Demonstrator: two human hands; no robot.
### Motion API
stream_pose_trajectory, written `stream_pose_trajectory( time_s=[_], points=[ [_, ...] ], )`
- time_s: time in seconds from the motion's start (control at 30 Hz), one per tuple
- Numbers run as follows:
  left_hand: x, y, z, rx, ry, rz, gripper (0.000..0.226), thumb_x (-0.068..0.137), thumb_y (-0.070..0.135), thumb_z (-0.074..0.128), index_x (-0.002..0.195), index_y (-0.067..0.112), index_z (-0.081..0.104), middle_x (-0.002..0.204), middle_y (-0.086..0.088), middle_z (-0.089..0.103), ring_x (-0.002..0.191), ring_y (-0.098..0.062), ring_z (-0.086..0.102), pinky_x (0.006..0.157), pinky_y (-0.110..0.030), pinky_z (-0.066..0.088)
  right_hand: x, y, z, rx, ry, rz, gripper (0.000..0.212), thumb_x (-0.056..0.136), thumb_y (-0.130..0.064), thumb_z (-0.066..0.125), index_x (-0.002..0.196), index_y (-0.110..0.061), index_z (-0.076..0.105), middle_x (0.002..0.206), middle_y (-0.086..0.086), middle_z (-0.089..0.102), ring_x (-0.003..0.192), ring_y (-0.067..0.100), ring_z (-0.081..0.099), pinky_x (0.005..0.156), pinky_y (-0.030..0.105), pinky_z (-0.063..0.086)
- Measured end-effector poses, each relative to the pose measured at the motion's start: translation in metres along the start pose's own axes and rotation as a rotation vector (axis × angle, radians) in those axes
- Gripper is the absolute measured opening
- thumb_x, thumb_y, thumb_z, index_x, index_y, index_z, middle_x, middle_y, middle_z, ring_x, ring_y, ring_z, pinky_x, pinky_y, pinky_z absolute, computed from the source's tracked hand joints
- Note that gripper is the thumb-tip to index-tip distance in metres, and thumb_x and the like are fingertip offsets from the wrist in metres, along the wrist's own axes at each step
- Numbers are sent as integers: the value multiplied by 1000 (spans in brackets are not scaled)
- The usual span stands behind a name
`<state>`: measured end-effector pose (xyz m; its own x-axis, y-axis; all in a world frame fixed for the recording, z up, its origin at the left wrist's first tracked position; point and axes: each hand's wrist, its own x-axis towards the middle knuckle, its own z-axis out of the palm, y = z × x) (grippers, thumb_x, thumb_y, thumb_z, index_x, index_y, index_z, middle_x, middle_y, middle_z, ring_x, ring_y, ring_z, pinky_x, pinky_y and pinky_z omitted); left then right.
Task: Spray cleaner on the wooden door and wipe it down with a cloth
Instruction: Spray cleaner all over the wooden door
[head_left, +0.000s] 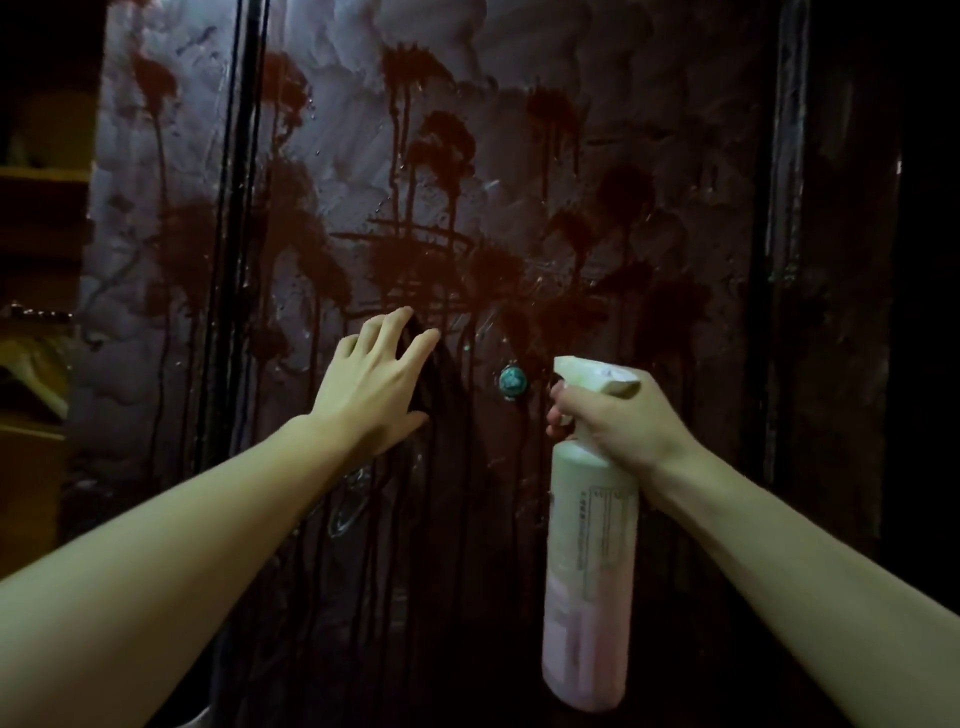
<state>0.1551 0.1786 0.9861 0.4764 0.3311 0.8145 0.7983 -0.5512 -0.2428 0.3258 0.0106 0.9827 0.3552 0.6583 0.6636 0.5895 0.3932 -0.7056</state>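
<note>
The dark wooden door (519, 156) fills the view, dusty grey with wet red-brown spray patches and drips running down. My left hand (371, 387) lies flat against the door at centre with its fingers spread. It presses a dark cloth (434, 384), which is hard to make out against the wood. My right hand (615, 423) grips the neck of a pale spray bottle (589, 571), a finger on the trigger. The nozzle points left at the door, a little away from its surface.
A small round teal knob (513, 382) sits on the door between my hands. A vertical groove (236, 208) runs down the door's left part. Yellowish shelves (36, 395) stand at the far left, and the dark door frame (831, 312) is on the right.
</note>
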Motion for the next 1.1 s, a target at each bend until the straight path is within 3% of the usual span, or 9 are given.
stream_pose_trajectory(
  time_s=[0.17, 0.4, 0.53, 0.87, 1.1],
  points=[
    [-27, -18, 7, -20, -13, -46, 99, 74, 49, 74, 150, 18, 17, 155, -16, 13, 139, -34, 17, 107, -46, 29, -7, 7, 44, -122, -29, -47, 22, 61, -28, 55, 63, -6, 60, 62, 5, 68, 66, 24, 68, 73, 49, 57],
    [-48, -43, 12, 15, -62, -53, 97, 75, 44, 73, 150, 15, 18, 155, -15, 13, 139, -34, 20, 103, -46, 35, -18, 8, 95, -100, -66, -75, 20, 60, -33, 59, 70, -17, 65, 69, 2, 68, 70, 20, 66, 70, 47, 56],
    [-53, -47, 14, 42, -71, -40, 92, 76, 44, 70, 148, 15, 21, 155, -15, 14, 137, -34, 22, 100, -45, 37, -28, 4, 112, -137, -44, -96, 22, 60, -35, 54, 65, -14, 60, 64, 2, 65, 68, 23, 63, 68, 43, 53],
    [-43, -13, 19, 15, -27, 46, 74, 72, 33, 71, 136, 12, 41, 148, -18, 28, 128, -39, 33, 90, -48, 41, -34, 27, 77, -158, 218, -18, 7, 77, -19, 63, 71, -15, 63, 66, -2, 63, 69, 17, 60, 63, 33, 46],
    [-30, 23, 20, -19, -3, 147, 61, 71, 25, 68, 128, 13, 49, 141, -18, 35, 123, -38, 38, 86, -47, 40, -36, 34, 39, -155, 223, -4, 10, 77, -16, 62, 67, -13, 61, 66, 3, 64, 61, 11, 57, 56, 28, 46]
  ],
)
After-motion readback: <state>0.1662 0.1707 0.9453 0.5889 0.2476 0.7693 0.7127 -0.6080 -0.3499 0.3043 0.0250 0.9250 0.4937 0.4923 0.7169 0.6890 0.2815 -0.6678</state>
